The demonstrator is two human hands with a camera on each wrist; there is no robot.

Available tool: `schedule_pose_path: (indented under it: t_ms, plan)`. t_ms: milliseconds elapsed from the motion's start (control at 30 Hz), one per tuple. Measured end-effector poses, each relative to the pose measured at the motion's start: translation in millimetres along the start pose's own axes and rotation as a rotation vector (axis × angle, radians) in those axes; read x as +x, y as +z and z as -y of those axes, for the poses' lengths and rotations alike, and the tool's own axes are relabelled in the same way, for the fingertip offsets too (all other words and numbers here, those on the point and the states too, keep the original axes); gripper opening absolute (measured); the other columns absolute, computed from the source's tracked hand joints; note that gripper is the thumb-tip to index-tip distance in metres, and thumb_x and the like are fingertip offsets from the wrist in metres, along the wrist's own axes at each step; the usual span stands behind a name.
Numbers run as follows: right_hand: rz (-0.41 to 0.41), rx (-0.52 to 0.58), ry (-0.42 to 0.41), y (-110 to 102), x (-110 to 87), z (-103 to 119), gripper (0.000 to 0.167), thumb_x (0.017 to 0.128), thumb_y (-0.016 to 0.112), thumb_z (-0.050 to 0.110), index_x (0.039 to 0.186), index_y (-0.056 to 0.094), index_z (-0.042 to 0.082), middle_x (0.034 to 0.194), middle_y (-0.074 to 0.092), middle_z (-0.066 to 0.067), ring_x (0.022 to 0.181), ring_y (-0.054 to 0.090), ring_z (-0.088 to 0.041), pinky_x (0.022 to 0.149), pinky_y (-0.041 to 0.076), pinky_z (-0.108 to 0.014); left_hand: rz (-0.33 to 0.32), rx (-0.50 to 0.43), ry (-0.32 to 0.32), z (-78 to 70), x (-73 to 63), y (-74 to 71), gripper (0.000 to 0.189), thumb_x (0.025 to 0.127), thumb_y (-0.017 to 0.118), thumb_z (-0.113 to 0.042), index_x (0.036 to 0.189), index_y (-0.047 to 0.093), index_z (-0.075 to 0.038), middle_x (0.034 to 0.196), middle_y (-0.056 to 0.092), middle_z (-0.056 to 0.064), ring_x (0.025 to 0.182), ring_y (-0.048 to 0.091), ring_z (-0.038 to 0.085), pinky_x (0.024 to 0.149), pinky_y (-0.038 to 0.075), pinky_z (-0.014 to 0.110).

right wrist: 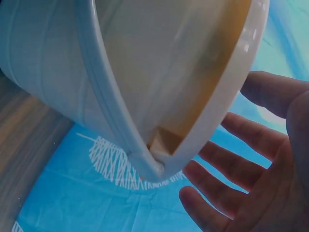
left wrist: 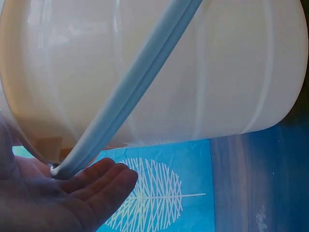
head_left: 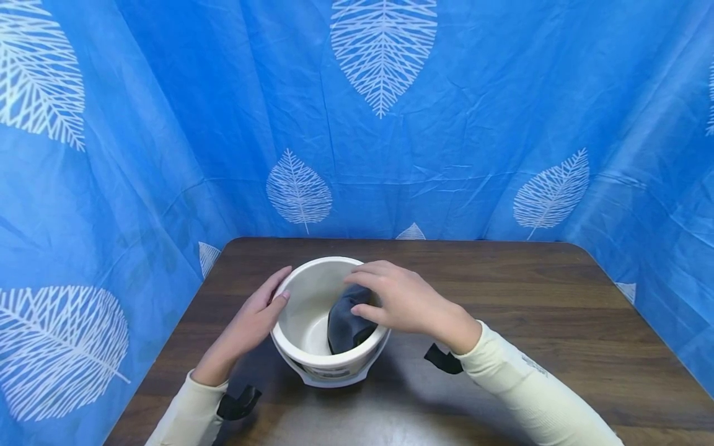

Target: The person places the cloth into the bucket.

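Observation:
A white bucket [head_left: 329, 360] stands upright on the table, its pale handle [left wrist: 126, 89] hanging down against the outer wall. Inside it, toward the right, lies a dark grey fabric item [head_left: 341, 317], partly hidden behind my right hand; its exact kind cannot be told. My left hand [head_left: 261, 316] rests at the bucket's left rim, fingers extended along the outside near the handle's joint and thumb at the edge. Over the right rim reaches my right hand [head_left: 404, 300], fingers spread and loosely bent. In the right wrist view nothing shows between its fingers and thumb.
The dark wooden table [head_left: 502, 285] extends to the right of the bucket. Blue curtains [head_left: 446, 155] with white leaf prints hang behind the table and at both sides. Black straps [head_left: 238, 402] stick out at both wrists.

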State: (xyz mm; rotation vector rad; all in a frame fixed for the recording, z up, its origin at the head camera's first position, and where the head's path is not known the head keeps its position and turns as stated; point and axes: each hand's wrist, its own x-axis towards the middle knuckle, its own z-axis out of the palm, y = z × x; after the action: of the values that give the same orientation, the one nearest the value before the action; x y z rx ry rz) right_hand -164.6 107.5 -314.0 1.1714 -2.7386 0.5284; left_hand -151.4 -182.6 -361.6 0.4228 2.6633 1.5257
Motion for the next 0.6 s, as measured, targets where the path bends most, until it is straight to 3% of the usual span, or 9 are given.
schedule_pose_path:
  t_ms: [600]
  plan:
    - [-0.053, 0.018, 0.041, -4, -12.5, -13, 0.052, 0.094, 0.072, 0.041, 0.138, 0.064, 0.015, 0.144, 0.057, -0.011, 0.135, 0.050, -0.030, 0.108, 0.044, -0.051, -0.001, -0.001, 0.007, -3.0, 0.7, -4.5, 0.054, 0.109, 0.043, -0.016, 0.157, 0.027, 0.004, 0.159, 0.032, 0.027, 0.144, 0.036, 0.044, 0.113, 0.033, 0.057]
